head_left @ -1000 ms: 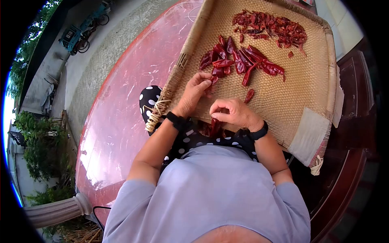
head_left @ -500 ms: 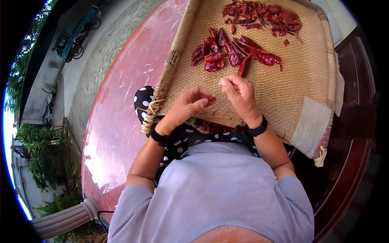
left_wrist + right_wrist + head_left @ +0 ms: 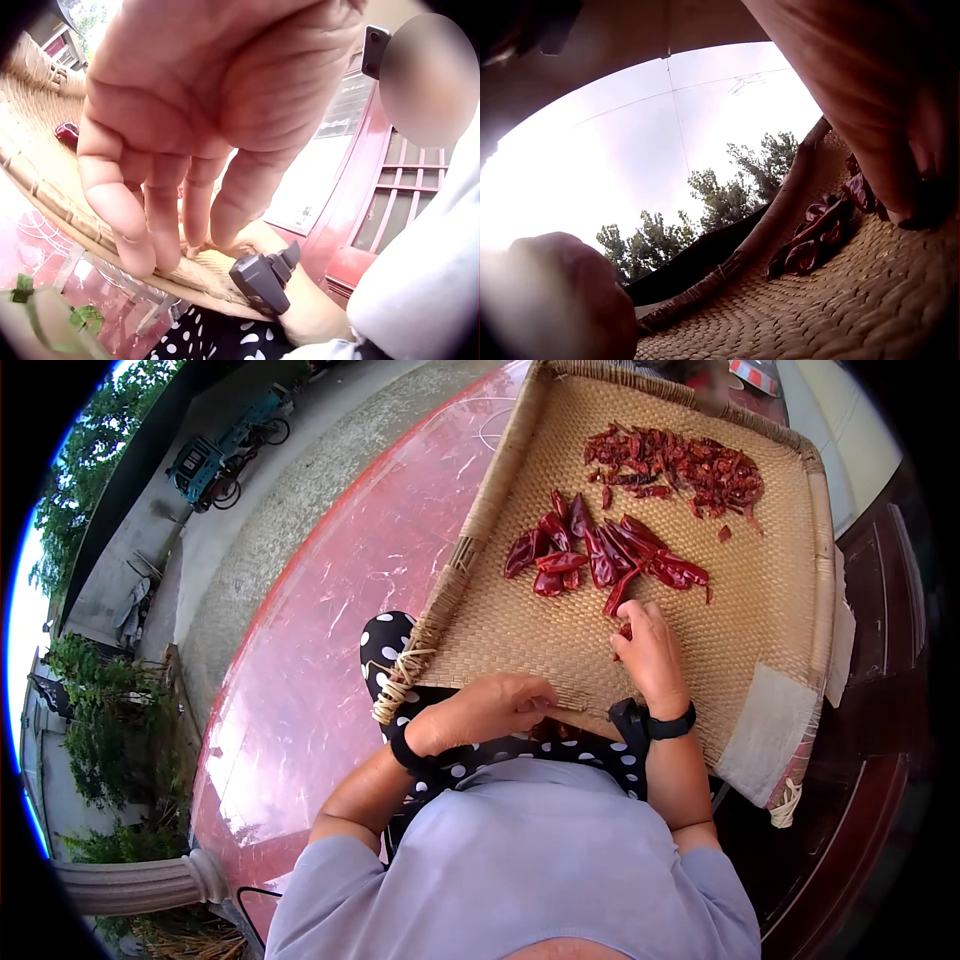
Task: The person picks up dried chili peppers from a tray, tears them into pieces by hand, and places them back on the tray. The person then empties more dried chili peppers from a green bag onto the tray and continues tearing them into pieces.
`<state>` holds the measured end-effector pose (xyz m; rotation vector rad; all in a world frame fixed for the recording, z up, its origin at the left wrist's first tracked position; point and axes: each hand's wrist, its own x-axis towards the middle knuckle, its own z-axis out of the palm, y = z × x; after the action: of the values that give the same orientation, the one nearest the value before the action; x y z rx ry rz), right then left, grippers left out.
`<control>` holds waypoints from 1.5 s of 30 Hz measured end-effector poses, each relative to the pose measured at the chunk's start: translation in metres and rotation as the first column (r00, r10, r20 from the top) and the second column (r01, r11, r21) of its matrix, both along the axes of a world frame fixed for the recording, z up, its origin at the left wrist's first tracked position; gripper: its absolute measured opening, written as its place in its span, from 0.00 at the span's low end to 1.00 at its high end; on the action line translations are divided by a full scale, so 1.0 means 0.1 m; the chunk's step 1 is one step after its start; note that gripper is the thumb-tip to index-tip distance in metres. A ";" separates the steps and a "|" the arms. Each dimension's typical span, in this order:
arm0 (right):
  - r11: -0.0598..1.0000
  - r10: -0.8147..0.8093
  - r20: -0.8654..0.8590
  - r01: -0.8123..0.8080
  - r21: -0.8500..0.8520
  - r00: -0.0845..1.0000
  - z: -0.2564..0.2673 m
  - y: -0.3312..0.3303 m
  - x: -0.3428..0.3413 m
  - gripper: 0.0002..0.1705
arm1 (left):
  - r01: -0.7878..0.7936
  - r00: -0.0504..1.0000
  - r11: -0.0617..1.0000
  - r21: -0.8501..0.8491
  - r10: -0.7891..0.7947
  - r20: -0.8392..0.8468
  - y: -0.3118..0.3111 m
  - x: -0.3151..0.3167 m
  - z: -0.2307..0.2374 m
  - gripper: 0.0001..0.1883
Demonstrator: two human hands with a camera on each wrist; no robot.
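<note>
Over the front edge of the woven tray (image 3: 500, 642), my left hand (image 3: 478, 712) points its fingers downward. Nothing shows between its loosely bent fingers in the left wrist view. On the tray, my right hand (image 3: 656, 665) pinches a small dark red chili piece (image 3: 626, 630) between thumb and fingertips. Just beyond lies a group of glossy red dried chilies (image 3: 603, 563). Farther back is a pile of broken chili pieces (image 3: 690, 468). Dark red pieces (image 3: 552, 731) are partly visible below the tray's front edge, at the lap.
The tray rests over polka-dot trousers (image 3: 384, 645), with a raised rim (image 3: 470, 540) around it. A pale patch (image 3: 768, 725) covers its right front corner. A shiny pink floor (image 3: 300, 680) lies to the left, dark red woodwork (image 3: 880, 650) to the right.
My left hand held a red chili piece earlier; it has moved down to the tray's front edge, with no piece visible. The right hand has moved right and back onto a small chili piece.
</note>
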<state>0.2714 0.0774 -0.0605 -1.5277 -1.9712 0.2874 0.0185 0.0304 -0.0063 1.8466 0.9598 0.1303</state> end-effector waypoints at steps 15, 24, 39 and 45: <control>0.540 0.732 -0.373 -0.819 -0.191 0.570 0.21 -0.33 -0.58 0.10 | -0.297 0.907 0.815 0.497 0.403 -0.118 1.09 0.22 -0.41 0.37; 0.530 0.721 -0.364 -0.808 -0.259 0.590 0.15 -0.36 -0.65 0.16 | -0.248 0.862 0.755 0.607 0.457 -0.217 1.26 0.57 -0.60 0.30; 0.782 0.510 -0.576 -0.623 0.001 0.639 0.04 -0.28 -0.67 0.07 | -0.086 0.991 0.739 0.669 0.130 -0.016 1.33 0.46 -0.86 0.28; 0.977 -0.004 -0.893 -0.189 -0.099 0.451 -0.09 -0.16 -0.58 0.09 | -0.219 0.969 0.741 0.635 0.240 0.055 1.18 0.43 -0.72 0.20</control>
<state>0.2139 0.0615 -0.0697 -0.9790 -1.1439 1.1150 0.0611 0.1480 -0.0780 2.3384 1.2710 0.6579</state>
